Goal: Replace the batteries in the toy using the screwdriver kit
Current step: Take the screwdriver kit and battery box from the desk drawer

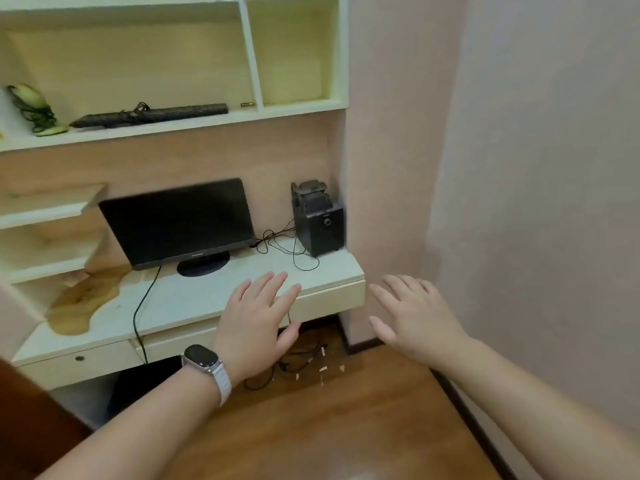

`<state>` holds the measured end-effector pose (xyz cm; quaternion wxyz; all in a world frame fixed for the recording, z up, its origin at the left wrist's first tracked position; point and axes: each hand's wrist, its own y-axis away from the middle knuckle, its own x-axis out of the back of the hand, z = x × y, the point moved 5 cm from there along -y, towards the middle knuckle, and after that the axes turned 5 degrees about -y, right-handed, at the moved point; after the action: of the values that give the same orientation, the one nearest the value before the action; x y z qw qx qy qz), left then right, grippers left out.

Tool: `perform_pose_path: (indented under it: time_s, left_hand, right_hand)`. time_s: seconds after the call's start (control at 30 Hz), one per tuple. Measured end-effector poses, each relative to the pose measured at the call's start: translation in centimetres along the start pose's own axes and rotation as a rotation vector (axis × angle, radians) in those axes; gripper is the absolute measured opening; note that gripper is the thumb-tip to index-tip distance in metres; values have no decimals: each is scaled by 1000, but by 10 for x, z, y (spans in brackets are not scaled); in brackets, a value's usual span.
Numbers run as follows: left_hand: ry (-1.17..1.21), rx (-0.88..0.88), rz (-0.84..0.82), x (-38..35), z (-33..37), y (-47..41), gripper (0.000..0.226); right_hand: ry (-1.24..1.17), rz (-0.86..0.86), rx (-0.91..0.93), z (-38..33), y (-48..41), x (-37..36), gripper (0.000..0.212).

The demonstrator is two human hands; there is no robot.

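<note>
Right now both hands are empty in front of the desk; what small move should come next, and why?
Probably reach the right hand up toward the small battery lying on the shelf beside the keyboard. Both it and the left hand are open and hold nothing, and no toy or screwdriver kit is visible on the desk, so the battery is the only task-related thing in view.

Head view, looking forward-down (wide-angle) toward desk (pixel 194 306), hands near.

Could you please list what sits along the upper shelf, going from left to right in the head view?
Green toy → black keyboard with its cord bundled on top → small battery → an empty cubby at the right end.
</note>
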<state>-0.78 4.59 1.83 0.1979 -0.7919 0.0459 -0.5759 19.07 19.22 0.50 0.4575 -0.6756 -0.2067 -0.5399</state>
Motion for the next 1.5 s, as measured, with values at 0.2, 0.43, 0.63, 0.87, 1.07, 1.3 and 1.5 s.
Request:
perform_pose_path:
  time_s: [0.2,0.43,0.63,0.87,1.07,1.3,1.5]
  left_hand:
    - [47,5,-38,-44,-1,-46,55]
    - [128,32,-32,-114,-27,-111,54]
    - [201,45,-37,-168,-63,-180,53]
    - [223,64,-71,-228,-103,-236,53]
    - [260,107,-170,-278,-110,-248,53]
    - [284,179,-296,-342,-107,-255,53]
    - [303,387,-393,-379,-98,-258,52]
  right_hand:
    - [-14,-53,-18,28,-41,-37,53]
    - [-16,-112,-43,53,-108,-95,53]
    - [22,-184,-67,75,-179,-132,52]
    - [24,-228,-89,90,-247,-179,50]
    - [-10,-299,-76,106,-273,-223,52]
    - [-93,-427,-81,135,-289,-295,55]
    - [-201,-503,-132,173,-297,-355,59]
